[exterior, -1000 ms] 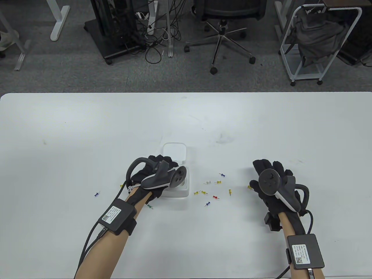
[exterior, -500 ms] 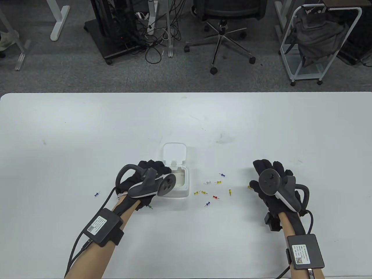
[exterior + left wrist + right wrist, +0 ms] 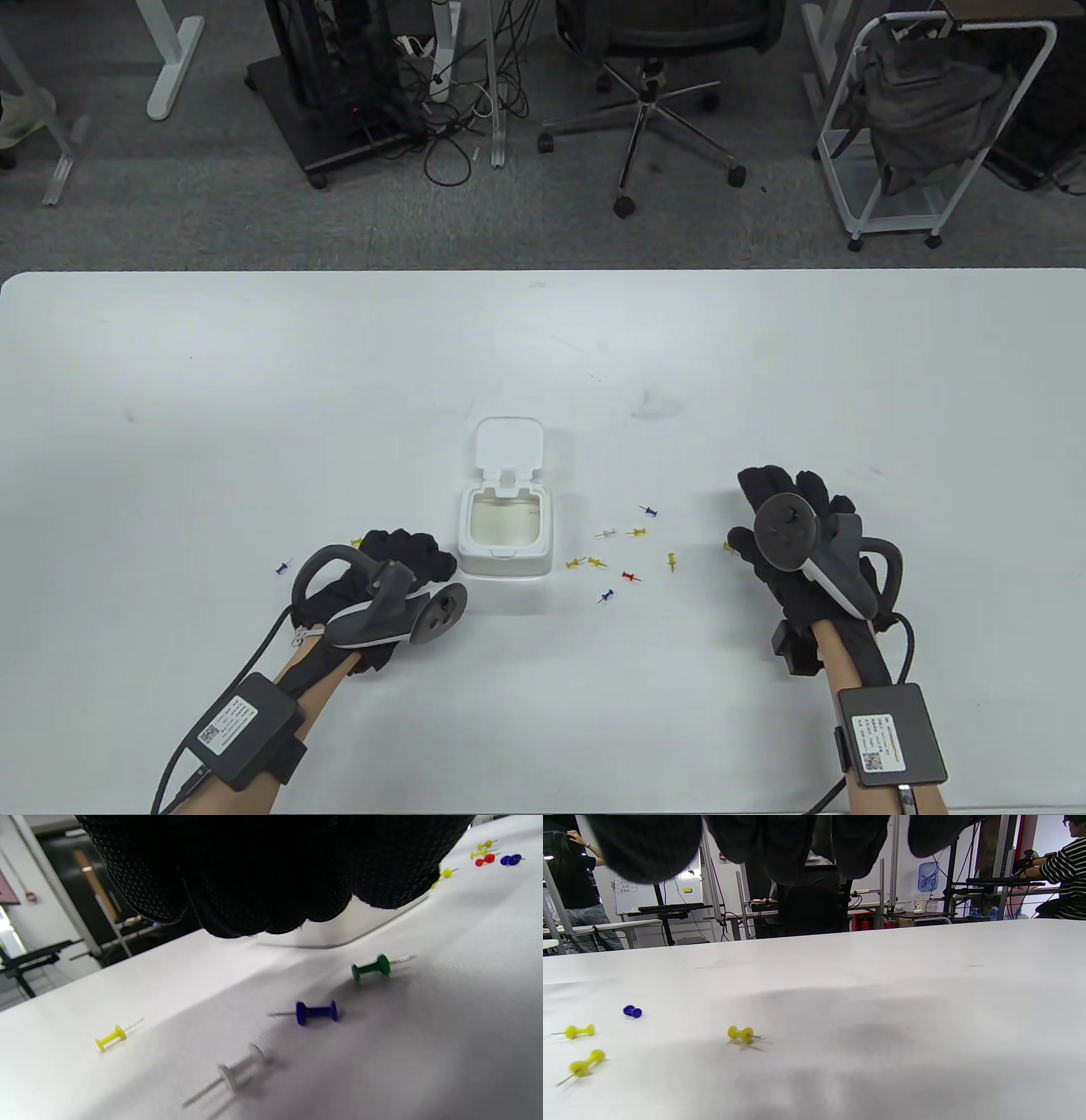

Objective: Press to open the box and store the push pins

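Note:
The white box (image 3: 505,556) stands at the table's middle with its lid (image 3: 507,441) flipped up at the far side, and its inside looks empty. Several coloured push pins lie to its right, among them a red pin (image 3: 630,577) and a blue pin (image 3: 649,511). My left hand (image 3: 407,550) is at the box's lower left, apart from it, fingers curled and holding nothing. Under it lie a green pin (image 3: 371,967), a blue pin (image 3: 316,1012) and a white pin (image 3: 239,1069). My right hand (image 3: 776,488) rests flat on the table, right of the pins, empty.
A blue pin (image 3: 283,566) lies alone left of my left hand, and a yellow pin (image 3: 356,541) just beyond it. A yellow pin (image 3: 740,1034) lies close by my right hand. The white table (image 3: 254,382) ends at the far edge, with chairs and racks beyond.
My left hand has come off the box and drawn back toward the lower left. The open box is now fully uncovered. My right hand has not moved.

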`<state>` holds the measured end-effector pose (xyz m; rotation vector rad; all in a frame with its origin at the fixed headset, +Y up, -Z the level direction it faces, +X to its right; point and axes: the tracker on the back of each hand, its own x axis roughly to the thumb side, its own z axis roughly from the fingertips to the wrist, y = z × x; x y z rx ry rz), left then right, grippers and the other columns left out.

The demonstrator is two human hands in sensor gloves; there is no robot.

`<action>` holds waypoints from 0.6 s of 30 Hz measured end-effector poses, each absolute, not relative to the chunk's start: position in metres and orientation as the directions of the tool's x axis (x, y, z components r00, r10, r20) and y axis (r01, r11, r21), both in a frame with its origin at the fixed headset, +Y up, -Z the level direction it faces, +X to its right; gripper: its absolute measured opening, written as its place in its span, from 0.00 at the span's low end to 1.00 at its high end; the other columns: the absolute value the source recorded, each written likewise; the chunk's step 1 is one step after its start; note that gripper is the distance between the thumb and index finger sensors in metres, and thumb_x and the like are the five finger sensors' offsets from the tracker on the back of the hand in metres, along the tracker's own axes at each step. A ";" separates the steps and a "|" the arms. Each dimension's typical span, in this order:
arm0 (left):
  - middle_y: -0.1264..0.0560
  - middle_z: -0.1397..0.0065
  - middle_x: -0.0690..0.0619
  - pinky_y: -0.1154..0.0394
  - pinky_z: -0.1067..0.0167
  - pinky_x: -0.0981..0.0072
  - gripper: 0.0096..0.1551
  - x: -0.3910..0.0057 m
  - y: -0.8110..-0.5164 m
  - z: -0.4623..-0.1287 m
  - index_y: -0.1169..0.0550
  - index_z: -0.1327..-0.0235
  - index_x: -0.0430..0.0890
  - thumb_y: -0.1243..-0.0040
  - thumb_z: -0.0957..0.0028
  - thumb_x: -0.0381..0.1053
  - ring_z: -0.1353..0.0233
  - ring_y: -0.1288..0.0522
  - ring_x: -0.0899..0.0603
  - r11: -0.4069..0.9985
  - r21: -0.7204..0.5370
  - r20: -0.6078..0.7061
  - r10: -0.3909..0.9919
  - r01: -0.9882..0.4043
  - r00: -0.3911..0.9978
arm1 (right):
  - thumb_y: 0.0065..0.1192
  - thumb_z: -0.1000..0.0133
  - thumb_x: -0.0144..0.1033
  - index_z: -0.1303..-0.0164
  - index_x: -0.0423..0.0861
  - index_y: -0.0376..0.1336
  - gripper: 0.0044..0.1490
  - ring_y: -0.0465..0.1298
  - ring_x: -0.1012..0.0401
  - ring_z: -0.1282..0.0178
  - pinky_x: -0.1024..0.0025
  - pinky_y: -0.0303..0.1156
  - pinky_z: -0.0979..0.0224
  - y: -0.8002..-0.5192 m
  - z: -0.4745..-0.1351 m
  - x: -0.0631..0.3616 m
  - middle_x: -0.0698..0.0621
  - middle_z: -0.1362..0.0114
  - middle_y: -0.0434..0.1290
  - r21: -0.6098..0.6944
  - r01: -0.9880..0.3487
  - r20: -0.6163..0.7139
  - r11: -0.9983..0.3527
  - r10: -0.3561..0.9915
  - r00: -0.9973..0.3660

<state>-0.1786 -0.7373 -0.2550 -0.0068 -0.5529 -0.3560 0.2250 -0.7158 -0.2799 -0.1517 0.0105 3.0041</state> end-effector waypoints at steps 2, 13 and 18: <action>0.22 0.29 0.59 0.23 0.28 0.49 0.27 -0.177 -0.745 -0.253 0.22 0.36 0.59 0.39 0.49 0.62 0.36 0.18 0.49 0.931 0.081 0.529 -0.343 0.357 0.776 | 0.57 0.52 0.57 0.24 0.61 0.49 0.45 0.56 0.43 0.12 0.33 0.51 0.17 -0.716 -0.280 0.225 0.57 0.11 0.57 0.002 -0.132 -0.102 -0.991 0.131 -0.986; 0.18 0.36 0.60 0.21 0.30 0.48 0.22 -0.165 -0.761 -0.242 0.20 0.43 0.58 0.40 0.50 0.60 0.42 0.16 0.49 0.867 0.202 0.566 -0.484 0.457 0.668 | 0.57 0.52 0.57 0.24 0.61 0.49 0.45 0.56 0.43 0.12 0.33 0.51 0.17 -0.716 -0.280 0.225 0.57 0.11 0.57 0.004 -0.130 -0.102 -0.991 0.129 -0.986; 0.19 0.37 0.57 0.21 0.30 0.46 0.23 -0.164 -0.763 -0.245 0.21 0.44 0.55 0.43 0.50 0.59 0.43 0.17 0.48 0.872 0.161 0.575 -0.463 0.462 0.674 | 0.57 0.52 0.57 0.24 0.61 0.49 0.45 0.56 0.43 0.12 0.33 0.51 0.17 -0.716 -0.280 0.225 0.57 0.11 0.57 0.003 -0.131 -0.103 -0.991 0.130 -0.986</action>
